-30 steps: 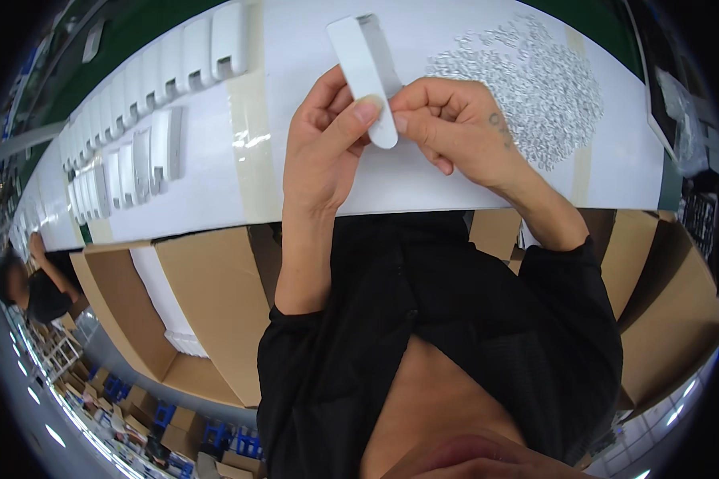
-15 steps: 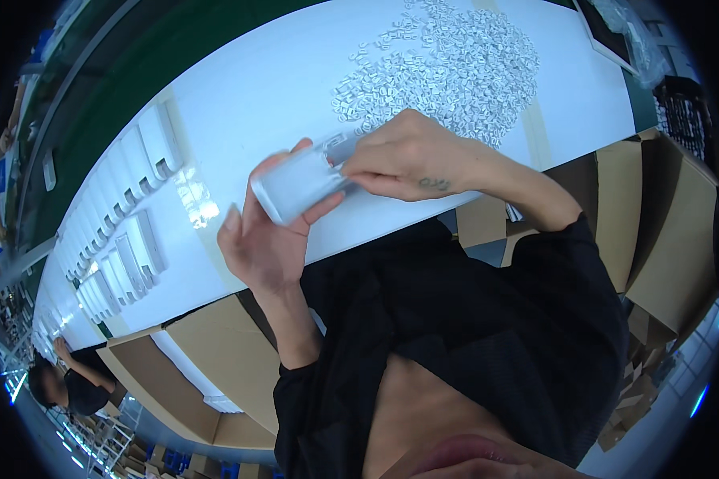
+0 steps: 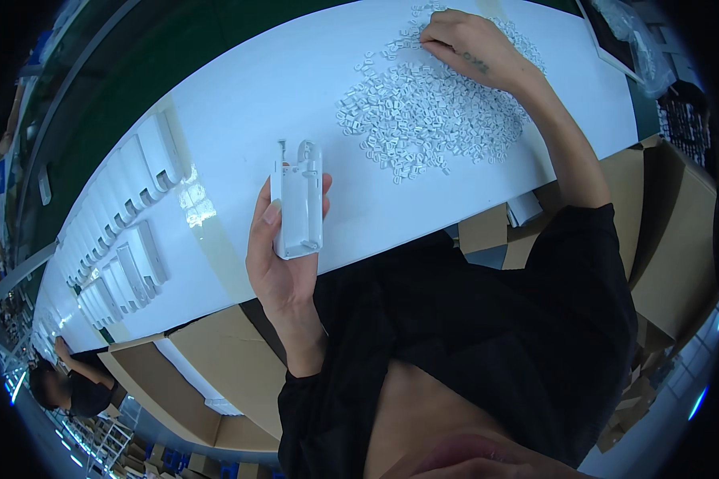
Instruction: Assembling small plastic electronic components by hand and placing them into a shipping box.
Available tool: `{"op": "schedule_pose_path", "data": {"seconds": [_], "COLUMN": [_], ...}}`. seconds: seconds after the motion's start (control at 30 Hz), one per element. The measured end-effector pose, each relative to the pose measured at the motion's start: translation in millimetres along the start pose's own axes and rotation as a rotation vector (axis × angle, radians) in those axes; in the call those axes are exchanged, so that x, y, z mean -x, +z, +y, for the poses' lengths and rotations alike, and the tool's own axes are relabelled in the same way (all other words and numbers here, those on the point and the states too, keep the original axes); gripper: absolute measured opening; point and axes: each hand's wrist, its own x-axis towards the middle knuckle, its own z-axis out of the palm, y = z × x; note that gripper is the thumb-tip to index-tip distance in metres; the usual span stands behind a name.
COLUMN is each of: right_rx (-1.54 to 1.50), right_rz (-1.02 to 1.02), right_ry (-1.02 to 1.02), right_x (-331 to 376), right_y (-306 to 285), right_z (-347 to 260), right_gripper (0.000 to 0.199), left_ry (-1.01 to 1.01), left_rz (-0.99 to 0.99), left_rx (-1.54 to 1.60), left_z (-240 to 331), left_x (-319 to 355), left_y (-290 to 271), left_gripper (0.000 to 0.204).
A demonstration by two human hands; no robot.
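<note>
My left hand (image 3: 276,255) grips a long white plastic housing (image 3: 297,199) upright over the near edge of the white table (image 3: 264,104), its open moulded side facing me. My right hand (image 3: 463,40) is stretched far across the table, fingers curled down onto the far side of a wide heap of small white plastic clips (image 3: 431,112). Whether a clip is pinched between the fingers cannot be seen.
Rows of white plastic housings (image 3: 128,231) lie side by side along the table's left part. Open cardboard boxes (image 3: 176,367) stand below the table edge on my left and right (image 3: 671,239). Another person (image 3: 64,387) sits at the lower left.
Both hands held the housing together before. Now my right hand has let go and reached out to the clip heap, while my left hand alone holds the housing, turned open side up.
</note>
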Motion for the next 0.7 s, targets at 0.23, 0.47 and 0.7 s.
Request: {"op": "schedule_pose_path", "data": {"seconds": [0.23,0.47,0.7], "right_rx": [0.052,-0.784,-1.442], "right_rz": [-0.095,0.012,-0.104], "right_ry": [0.022,0.366,0.579], "right_x": [-4.5,-8.1,-18.3], "right_y": [-3.9,-11.4,-20.5], "right_z": [-0.2,-79.4,-169.0], "right_gripper": [0.007,0.008,0.01], "left_ry": [0.01,0.067,0.141], "left_rz": [0.084,0.121,0.063], "left_rx": [-0.026,-0.036,-0.094], "left_z": [-4.8,-17.5,-23.9], "left_x": [-1.7,-2.1,6.3], "left_y": [-5.6,10.8,24.7], "left_gripper": [0.054,0.047,0.046]}}
